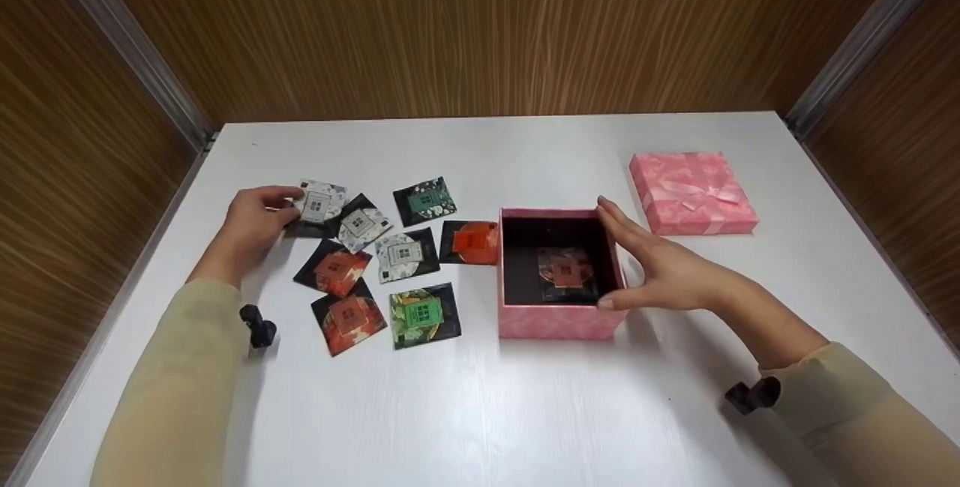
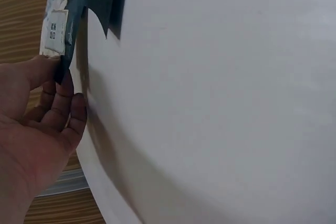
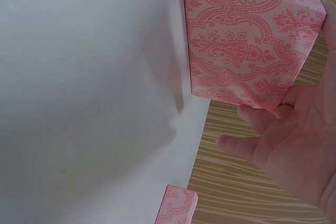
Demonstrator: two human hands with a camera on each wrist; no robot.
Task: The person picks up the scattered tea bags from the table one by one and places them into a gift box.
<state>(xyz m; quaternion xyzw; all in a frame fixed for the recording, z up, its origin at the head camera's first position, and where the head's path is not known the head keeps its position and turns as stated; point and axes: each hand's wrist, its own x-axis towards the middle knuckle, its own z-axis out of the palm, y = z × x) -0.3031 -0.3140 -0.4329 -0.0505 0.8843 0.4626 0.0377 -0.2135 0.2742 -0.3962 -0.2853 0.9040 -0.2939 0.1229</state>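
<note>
Nearest the head camera: pale sleeves (image 1: 169,382) on both forearms, a small black device (image 1: 259,326) by each cuff. Left hand (image 1: 255,220): thumb and forefinger closed to a narrow pinch on the outer edge of a white-and-black packet (image 1: 316,204), other fingers loosely bent below it. Dark strip under the packet may be its own border or another packet; view does not settle it.

Right hand (image 1: 660,266): spread wide along the right side of an open pink box (image 1: 556,322), holding it between thumb at the near corner and fingertips at the far corner. Inside, left of these fingers, an orange-red packet (image 1: 567,272) lies on the dark floor.

Just right of the left fingertips: second white packet (image 1: 364,223). Nearer the person from those fingers: two red packets (image 1: 349,316). Farther right of them: third white packet (image 1: 406,254), dark green packet (image 1: 425,200), bright green packet (image 1: 425,314), then an orange packet (image 1: 472,242) against the box's left side.

Beyond and right of the right fingers: pink lid (image 1: 697,190) with ribbon bow. All on a white table (image 1: 525,412); wood-grain panel (image 1: 480,29) behind.
</note>
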